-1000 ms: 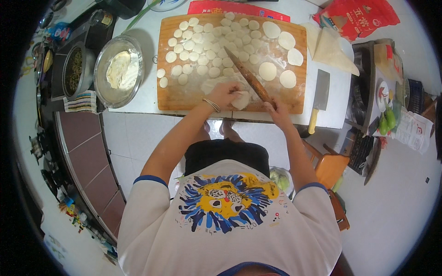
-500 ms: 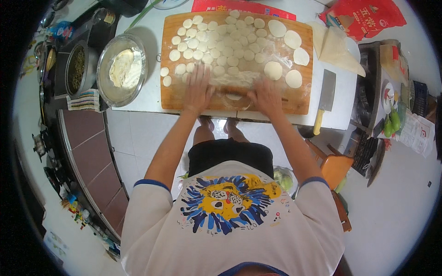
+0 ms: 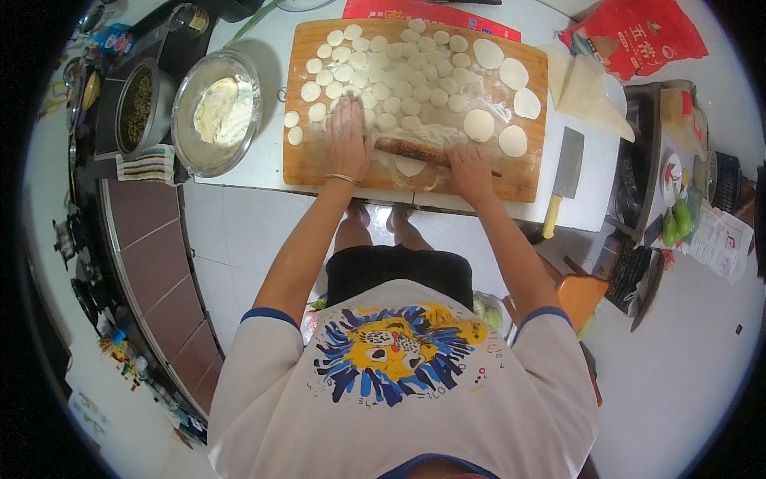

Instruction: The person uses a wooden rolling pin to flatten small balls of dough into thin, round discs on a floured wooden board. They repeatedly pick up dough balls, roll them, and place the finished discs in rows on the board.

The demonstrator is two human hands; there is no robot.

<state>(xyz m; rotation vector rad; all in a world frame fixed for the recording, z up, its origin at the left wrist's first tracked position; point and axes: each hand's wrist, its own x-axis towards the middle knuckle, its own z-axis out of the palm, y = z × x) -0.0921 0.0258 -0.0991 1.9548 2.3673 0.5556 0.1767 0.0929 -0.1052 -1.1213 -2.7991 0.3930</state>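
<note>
A brown wooden rolling pin [image 3: 411,150] lies slightly slanted on a floured wooden board [image 3: 319,172]. My right hand [image 3: 471,169] is closed over its right part, and the thin tip pokes out beyond. My left hand [image 3: 346,144] lies flat with fingers stretched forward, its thumb side against the pin's left end. Whether the left palm presses on the pin is hidden. Under and just below the pin, a flattened dough round [image 3: 409,167] shows in part. Many small dough discs [image 3: 391,105] cover the board ahead, and several larger rolled wrappers [image 3: 479,125] lie at its right.
A cleaver [image 3: 568,164] with a yellow handle lies right of the board. Left stand a metal bowl of dough and flour [image 3: 254,112] and a pot of dark filling [image 3: 137,112]. A red bag [image 3: 638,36] and a beige cloth [image 3: 586,92] are at the far right.
The rolling pin now slants, its left end farther from me, and more of it shows. My left hand has shifted slightly ahead; my right hand has moved a little right and nearer.
</note>
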